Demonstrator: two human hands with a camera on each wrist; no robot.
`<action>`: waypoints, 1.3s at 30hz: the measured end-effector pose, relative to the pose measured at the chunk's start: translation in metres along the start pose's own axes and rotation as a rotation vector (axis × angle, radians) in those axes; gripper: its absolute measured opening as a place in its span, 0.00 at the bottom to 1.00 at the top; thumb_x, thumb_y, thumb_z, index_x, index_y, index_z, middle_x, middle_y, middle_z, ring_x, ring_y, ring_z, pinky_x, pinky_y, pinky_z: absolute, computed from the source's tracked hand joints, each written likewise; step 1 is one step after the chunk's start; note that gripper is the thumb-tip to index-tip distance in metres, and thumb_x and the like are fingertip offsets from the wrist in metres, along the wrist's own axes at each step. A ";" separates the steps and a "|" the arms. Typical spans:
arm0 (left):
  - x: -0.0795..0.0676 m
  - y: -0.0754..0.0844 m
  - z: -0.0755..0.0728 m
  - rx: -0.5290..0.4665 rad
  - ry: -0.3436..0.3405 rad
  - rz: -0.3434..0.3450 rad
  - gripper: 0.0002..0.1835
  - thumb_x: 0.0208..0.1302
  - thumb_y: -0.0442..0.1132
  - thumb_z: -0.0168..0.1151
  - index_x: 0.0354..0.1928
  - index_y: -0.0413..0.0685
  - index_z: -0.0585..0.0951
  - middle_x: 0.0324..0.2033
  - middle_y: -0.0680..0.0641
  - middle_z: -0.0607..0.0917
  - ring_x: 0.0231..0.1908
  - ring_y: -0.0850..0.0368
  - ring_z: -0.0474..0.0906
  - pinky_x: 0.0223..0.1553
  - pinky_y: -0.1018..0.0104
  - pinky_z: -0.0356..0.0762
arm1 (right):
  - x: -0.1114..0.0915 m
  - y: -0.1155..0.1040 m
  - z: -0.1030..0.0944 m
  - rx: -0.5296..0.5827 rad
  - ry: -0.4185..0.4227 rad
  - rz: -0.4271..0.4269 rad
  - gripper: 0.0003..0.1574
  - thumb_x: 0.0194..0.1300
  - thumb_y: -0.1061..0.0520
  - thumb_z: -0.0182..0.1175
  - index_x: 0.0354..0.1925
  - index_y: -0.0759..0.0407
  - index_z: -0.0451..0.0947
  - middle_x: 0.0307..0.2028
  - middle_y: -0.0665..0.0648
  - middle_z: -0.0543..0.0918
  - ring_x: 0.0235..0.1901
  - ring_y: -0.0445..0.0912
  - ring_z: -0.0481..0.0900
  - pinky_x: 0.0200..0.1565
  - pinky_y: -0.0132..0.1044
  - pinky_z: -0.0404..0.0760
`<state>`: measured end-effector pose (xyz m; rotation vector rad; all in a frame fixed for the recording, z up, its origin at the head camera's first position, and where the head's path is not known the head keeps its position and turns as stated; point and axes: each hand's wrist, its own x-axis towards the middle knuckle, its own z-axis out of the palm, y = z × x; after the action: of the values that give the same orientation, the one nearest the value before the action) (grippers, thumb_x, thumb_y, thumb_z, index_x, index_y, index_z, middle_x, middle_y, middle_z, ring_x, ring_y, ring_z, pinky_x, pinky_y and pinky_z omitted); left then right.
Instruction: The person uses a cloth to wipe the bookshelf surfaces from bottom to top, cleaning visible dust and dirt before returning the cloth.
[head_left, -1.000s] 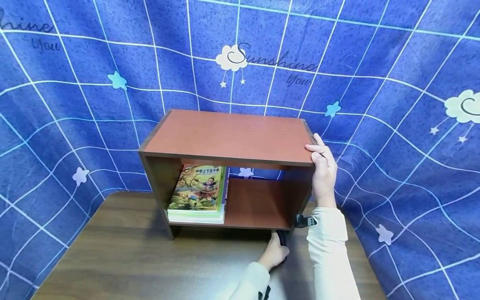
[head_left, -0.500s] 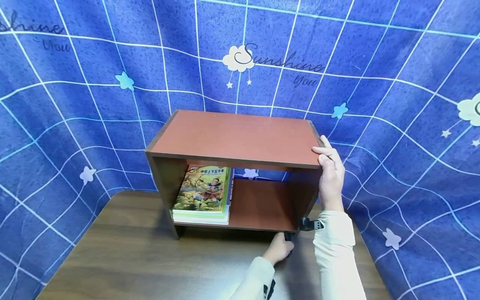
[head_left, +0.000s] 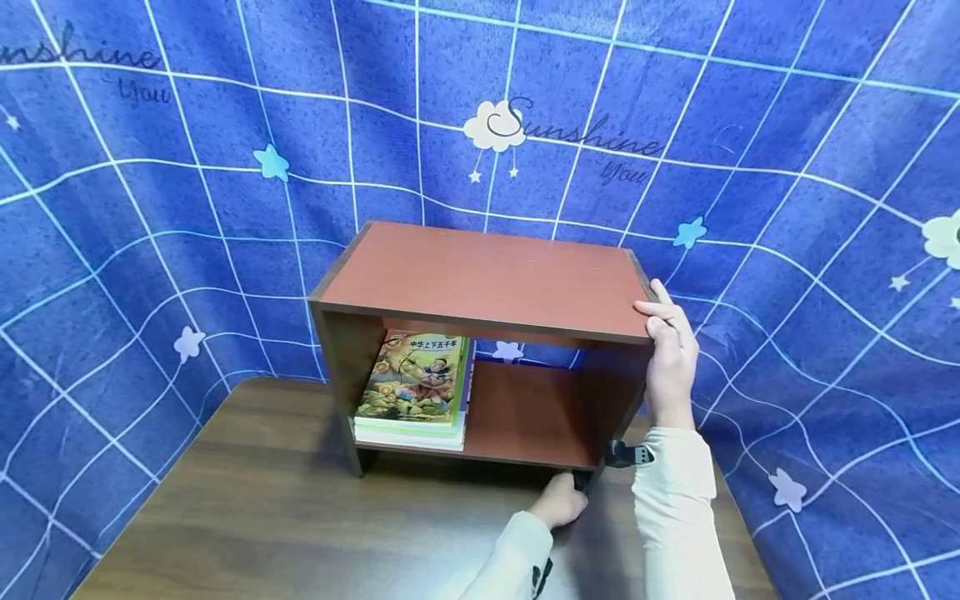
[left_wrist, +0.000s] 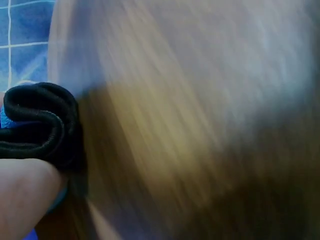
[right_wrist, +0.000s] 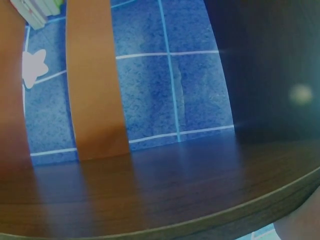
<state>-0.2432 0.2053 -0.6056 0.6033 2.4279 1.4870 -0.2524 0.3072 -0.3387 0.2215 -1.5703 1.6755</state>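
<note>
A black cloth [left_wrist: 72, 132] is sitting below the bottom board of the shelf [head_left: 495, 279], near its right front leg; contact with the surface [head_left: 262, 517] is remaining unclear. The left hand [head_left: 560, 500] is reaching low from the front, fingers grasping the cloth. The right hand [head_left: 670, 358] is pointing upward along the shelf's right side, unclenched fingers resting over the top edge.

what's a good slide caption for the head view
Right hand on the shelf with stacked books, left hand gripping black cloth.
</note>
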 end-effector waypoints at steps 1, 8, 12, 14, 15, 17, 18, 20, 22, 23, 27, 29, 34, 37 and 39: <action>-0.002 0.000 0.000 -0.035 0.007 -0.003 0.05 0.52 0.29 0.57 0.30 0.32 0.77 0.28 0.42 0.79 0.30 0.54 0.70 0.37 0.61 0.77 | 0.000 0.001 0.000 -0.004 -0.002 0.005 0.21 0.65 0.65 0.47 0.45 0.68 0.85 0.68 0.59 0.73 0.72 0.49 0.63 0.69 0.38 0.57; -0.025 0.009 0.004 -0.362 0.027 -0.002 0.35 0.52 0.26 0.56 0.67 0.27 0.65 0.60 0.35 0.75 0.59 0.49 0.71 0.58 0.63 0.69 | 0.000 0.004 -0.002 -0.016 -0.004 -0.002 0.21 0.66 0.65 0.47 0.46 0.69 0.84 0.68 0.58 0.74 0.72 0.49 0.63 0.69 0.38 0.58; -0.023 0.014 0.007 -0.393 0.029 -0.002 0.39 0.53 0.26 0.56 0.71 0.30 0.62 0.64 0.35 0.73 0.62 0.48 0.70 0.60 0.63 0.68 | 0.002 -0.002 -0.002 -0.016 -0.009 -0.025 0.21 0.66 0.65 0.47 0.46 0.70 0.84 0.68 0.59 0.74 0.72 0.50 0.63 0.69 0.38 0.57; -0.016 0.014 0.006 -0.354 0.037 0.000 0.33 0.53 0.27 0.56 0.65 0.29 0.68 0.56 0.39 0.79 0.52 0.52 0.74 0.53 0.64 0.72 | 0.002 -0.004 -0.002 -0.011 -0.012 -0.025 0.21 0.66 0.65 0.46 0.46 0.70 0.84 0.68 0.59 0.73 0.72 0.50 0.63 0.69 0.38 0.57; -0.011 0.012 0.005 -0.323 0.040 -0.007 0.28 0.54 0.27 0.56 0.60 0.28 0.72 0.51 0.40 0.80 0.46 0.53 0.75 0.49 0.64 0.74 | 0.002 -0.005 -0.002 -0.011 -0.011 -0.024 0.21 0.66 0.65 0.46 0.46 0.70 0.84 0.68 0.59 0.73 0.72 0.50 0.63 0.69 0.38 0.57; -0.002 0.009 0.004 -0.233 0.041 -0.019 0.19 0.54 0.29 0.56 0.49 0.27 0.77 0.41 0.42 0.81 0.36 0.53 0.73 0.42 0.63 0.75 | 0.002 -0.005 -0.001 -0.007 -0.007 -0.022 0.21 0.65 0.65 0.47 0.46 0.70 0.84 0.68 0.59 0.73 0.72 0.49 0.63 0.69 0.37 0.57; 0.002 0.007 0.003 -0.181 0.036 -0.034 0.17 0.55 0.31 0.56 0.46 0.27 0.79 0.39 0.42 0.83 0.35 0.54 0.73 0.41 0.63 0.75 | 0.002 -0.005 -0.001 -0.005 -0.005 -0.019 0.21 0.65 0.65 0.47 0.46 0.71 0.84 0.68 0.59 0.73 0.72 0.49 0.63 0.69 0.37 0.57; 0.007 0.003 0.003 -0.090 0.026 -0.067 0.16 0.55 0.33 0.56 0.43 0.27 0.81 0.38 0.41 0.84 0.33 0.54 0.73 0.40 0.63 0.76 | 0.001 -0.003 -0.001 -0.006 0.001 -0.012 0.21 0.65 0.65 0.47 0.46 0.70 0.84 0.68 0.59 0.73 0.72 0.49 0.63 0.69 0.37 0.58; 0.009 0.000 0.005 -0.027 0.016 -0.081 0.15 0.55 0.33 0.56 0.41 0.28 0.81 0.37 0.40 0.84 0.32 0.53 0.72 0.39 0.62 0.76 | -0.001 -0.001 -0.001 -0.010 0.007 0.000 0.21 0.65 0.65 0.47 0.46 0.70 0.85 0.68 0.59 0.73 0.72 0.49 0.63 0.69 0.37 0.58; 0.008 -0.002 0.006 -0.019 0.013 -0.088 0.16 0.55 0.33 0.55 0.41 0.28 0.81 0.37 0.41 0.84 0.32 0.54 0.72 0.39 0.62 0.75 | -0.002 0.000 -0.001 -0.012 0.010 0.005 0.21 0.65 0.65 0.46 0.45 0.69 0.85 0.68 0.59 0.73 0.72 0.49 0.63 0.69 0.37 0.58; 0.001 -0.006 0.008 -0.116 0.046 -0.059 0.15 0.51 0.29 0.55 0.41 0.28 0.80 0.35 0.43 0.82 0.33 0.54 0.71 0.38 0.63 0.74 | -0.004 0.004 0.000 -0.016 0.018 0.011 0.21 0.65 0.65 0.46 0.45 0.69 0.85 0.68 0.58 0.74 0.71 0.48 0.63 0.69 0.37 0.58; -0.006 -0.007 0.008 -0.182 0.066 -0.020 0.18 0.50 0.26 0.55 0.45 0.28 0.78 0.40 0.42 0.82 0.38 0.54 0.73 0.44 0.64 0.73 | -0.004 0.005 0.000 -0.016 0.014 0.009 0.21 0.65 0.65 0.46 0.46 0.69 0.85 0.68 0.58 0.74 0.71 0.48 0.63 0.69 0.37 0.58; -0.026 -0.003 0.009 -0.354 0.055 0.058 0.39 0.48 0.21 0.54 0.69 0.32 0.66 0.64 0.35 0.74 0.65 0.47 0.67 0.64 0.64 0.62 | -0.003 0.004 -0.001 -0.005 0.007 0.005 0.22 0.66 0.64 0.46 0.46 0.69 0.85 0.68 0.58 0.73 0.72 0.49 0.63 0.70 0.38 0.57; -0.037 -0.002 0.002 -0.384 0.016 0.091 0.49 0.44 0.19 0.54 0.76 0.40 0.60 0.70 0.38 0.69 0.69 0.49 0.62 0.66 0.64 0.59 | -0.002 0.001 -0.001 0.005 0.009 0.001 0.21 0.66 0.64 0.46 0.46 0.70 0.84 0.68 0.58 0.73 0.72 0.49 0.62 0.70 0.38 0.57; -0.044 -0.006 -0.009 -0.317 -0.008 0.138 0.50 0.42 0.19 0.56 0.76 0.43 0.63 0.69 0.40 0.71 0.67 0.52 0.65 0.65 0.66 0.61 | -0.002 0.000 0.000 0.006 0.003 0.000 0.21 0.66 0.64 0.46 0.46 0.71 0.84 0.68 0.59 0.73 0.72 0.49 0.62 0.70 0.38 0.57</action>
<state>-0.2089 0.1757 -0.6081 0.7142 2.1147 1.8695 -0.2513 0.3066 -0.3401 0.2221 -1.5631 1.6802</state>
